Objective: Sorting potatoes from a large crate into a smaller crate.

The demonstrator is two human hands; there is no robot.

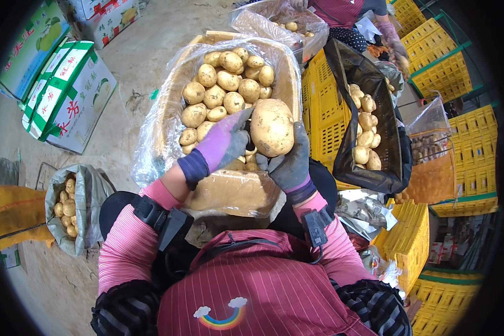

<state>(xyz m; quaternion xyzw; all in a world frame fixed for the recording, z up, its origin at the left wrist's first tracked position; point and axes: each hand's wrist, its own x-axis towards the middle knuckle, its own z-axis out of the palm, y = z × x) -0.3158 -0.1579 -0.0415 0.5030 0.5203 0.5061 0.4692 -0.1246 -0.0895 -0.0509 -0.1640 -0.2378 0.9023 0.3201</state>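
Observation:
A large potato [272, 127] with smudges of soil is held above a plastic-lined cardboard box [235, 189]. My right hand [292, 155], in a purple and grey work glove, grips it from the right and below. On its left side is my left hand [224, 140], gloved alike, with the index finger stretched up against or just behind the potato. The other left fingers curl in, and something small and dark shows by them; I cannot tell what it is. Many smaller potatoes [227, 80] fill the box beneath both hands.
Right of the box, a black-lined crate [386, 138] holds potatoes beside yellow crates [319, 105]. A potato sack [84, 210] stands at left, below printed cartons [73, 101]. Another person [340, 12] sits beyond, near a plastic-lined container [277, 19]. Crumpled paper [361, 210] lies at right.

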